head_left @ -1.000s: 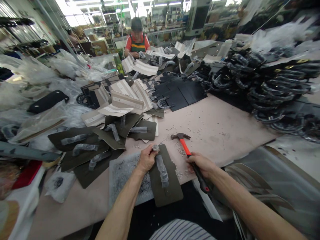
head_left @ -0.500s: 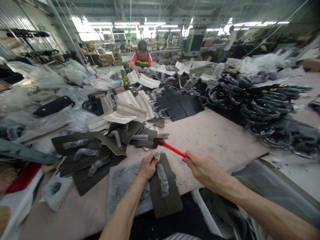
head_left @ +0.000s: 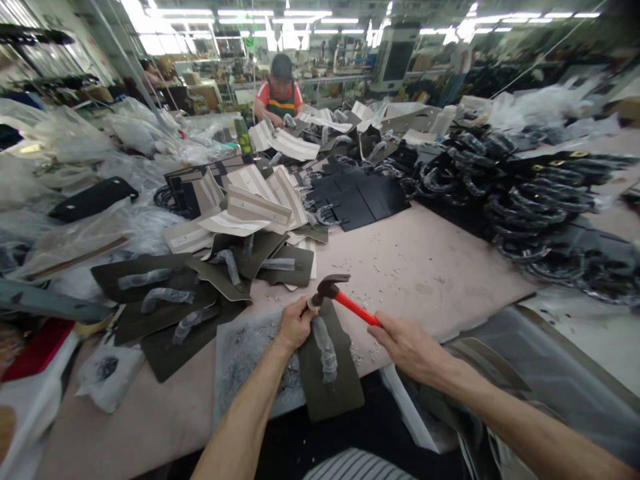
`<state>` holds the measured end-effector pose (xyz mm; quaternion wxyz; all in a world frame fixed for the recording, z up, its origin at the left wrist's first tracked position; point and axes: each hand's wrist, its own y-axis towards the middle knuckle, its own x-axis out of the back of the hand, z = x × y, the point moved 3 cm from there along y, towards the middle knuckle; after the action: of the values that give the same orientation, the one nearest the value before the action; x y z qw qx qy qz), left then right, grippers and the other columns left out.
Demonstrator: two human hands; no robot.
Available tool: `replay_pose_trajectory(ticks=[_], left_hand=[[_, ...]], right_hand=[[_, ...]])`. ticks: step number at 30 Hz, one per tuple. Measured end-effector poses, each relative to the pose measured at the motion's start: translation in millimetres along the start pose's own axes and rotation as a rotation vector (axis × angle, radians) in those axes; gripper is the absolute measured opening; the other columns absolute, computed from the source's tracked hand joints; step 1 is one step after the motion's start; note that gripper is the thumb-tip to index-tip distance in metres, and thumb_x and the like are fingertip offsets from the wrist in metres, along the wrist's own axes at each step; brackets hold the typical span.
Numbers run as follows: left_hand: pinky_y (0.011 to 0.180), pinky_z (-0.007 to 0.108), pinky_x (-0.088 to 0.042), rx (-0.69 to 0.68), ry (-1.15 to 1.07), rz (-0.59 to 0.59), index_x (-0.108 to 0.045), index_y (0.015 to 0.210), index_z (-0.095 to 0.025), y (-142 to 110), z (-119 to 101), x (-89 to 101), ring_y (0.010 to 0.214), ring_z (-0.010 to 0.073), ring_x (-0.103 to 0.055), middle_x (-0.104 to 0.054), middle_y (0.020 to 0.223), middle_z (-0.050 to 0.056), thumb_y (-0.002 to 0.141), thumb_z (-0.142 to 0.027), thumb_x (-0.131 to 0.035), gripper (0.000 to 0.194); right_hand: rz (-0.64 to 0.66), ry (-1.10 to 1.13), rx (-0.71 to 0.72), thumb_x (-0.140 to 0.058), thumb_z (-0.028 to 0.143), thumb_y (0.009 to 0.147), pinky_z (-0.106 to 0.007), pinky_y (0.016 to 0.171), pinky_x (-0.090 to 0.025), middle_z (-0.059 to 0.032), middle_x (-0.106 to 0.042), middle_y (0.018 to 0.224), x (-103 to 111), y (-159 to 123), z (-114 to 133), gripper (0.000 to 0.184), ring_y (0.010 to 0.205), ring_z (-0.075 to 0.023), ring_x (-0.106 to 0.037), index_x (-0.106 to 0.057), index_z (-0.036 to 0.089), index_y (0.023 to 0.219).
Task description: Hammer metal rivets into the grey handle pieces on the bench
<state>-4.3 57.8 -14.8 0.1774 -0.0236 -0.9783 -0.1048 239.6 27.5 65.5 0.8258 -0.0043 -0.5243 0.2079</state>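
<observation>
My right hand (head_left: pixel 407 343) grips the red handle of a claw hammer (head_left: pixel 334 292). Its dark head rests on a small metal cylinder at the top of a dark olive leather panel (head_left: pixel 333 373). My left hand (head_left: pixel 294 325) pinches that cylinder and holds the panel's upper edge down. A plastic-wrapped strap runs along the middle of the panel. The panel lies partly on a grey slab (head_left: pixel 250 360) near the table's front edge.
More olive panels (head_left: pixel 165 307) with wrapped straps are piled to the left. Beige and black cut pieces (head_left: pixel 350 197) and heaps of black handles (head_left: pixel 530 193) fill the back and right. Small metal bits litter the pink tabletop (head_left: pixel 425 267). A person (head_left: pixel 280 93) works at the far end.
The hammer rose from lying on the table, swung left above the cylinder, and now its head is down on the cylinder. My left hand has stayed in place.
</observation>
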Motion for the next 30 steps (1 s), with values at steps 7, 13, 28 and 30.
replay_pose_trajectory(ticks=[7, 13, 28, 30], left_hand=[[0.079, 0.028, -0.051, 0.012, -0.024, 0.003, -0.067, 0.093, -0.018, 0.2, 1.8, -0.1, 0.083, 0.0181, -0.064, -0.07, 0.087, 0.003, 0.083, -0.017, -0.056, 0.015], [0.08, 0.029, -0.053, 0.092, -0.057, -0.006, -0.068, 0.097, -0.019, -0.2, 5.5, -1.0, 0.085, 0.0191, -0.067, -0.073, 0.091, 0.003, 0.082, -0.021, -0.061, 0.017], [0.086, 0.032, -0.057, -0.002, -0.312, -0.615, -0.065, 0.095, -0.015, 17.9, -69.2, 53.9, 0.085, 0.0177, -0.071, -0.073, 0.09, 0.004, 0.081, -0.031, -0.071, 0.022], [0.083, 0.031, -0.057, -0.004, -0.249, -0.556, -0.066, 0.095, -0.016, 16.8, -78.3, 53.6, 0.084, 0.0174, -0.07, -0.073, 0.09, 0.005, 0.081, -0.03, -0.071, 0.021]], right_hand=[[-0.062, -0.042, -0.21, -0.039, 0.026, 0.095, -0.035, 0.076, -0.042, -0.014, -0.063, 0.096, -30.7, 34.6, -43.3, 0.024, 0.086, -0.0234, -0.057, -0.056, 0.012, 0.105], [-0.125, -0.103, 0.562, -0.051, 0.013, 0.084, -0.04, 0.094, -0.039, -0.0124, -0.045, 0.137, -43.9, 14.4, 43.0, 0.048, 0.117, -0.0259, -0.045, -0.046, 0.021, 0.131], [-0.201, -0.353, 0.159, -0.044, 0.025, 0.093, -0.034, 0.067, -0.035, -0.0111, -0.063, 0.082, -12.0, 22.1, 71.6, 0.013, 0.073, -0.0234, -0.059, -0.054, 0.016, 0.095], [-0.169, -0.249, 0.085, -0.045, 0.032, 0.096, -0.031, 0.063, -0.035, -0.0102, -0.067, 0.085, -16.9, 24.1, 67.9, 0.019, 0.073, -0.0226, -0.063, -0.053, 0.017, 0.104]])
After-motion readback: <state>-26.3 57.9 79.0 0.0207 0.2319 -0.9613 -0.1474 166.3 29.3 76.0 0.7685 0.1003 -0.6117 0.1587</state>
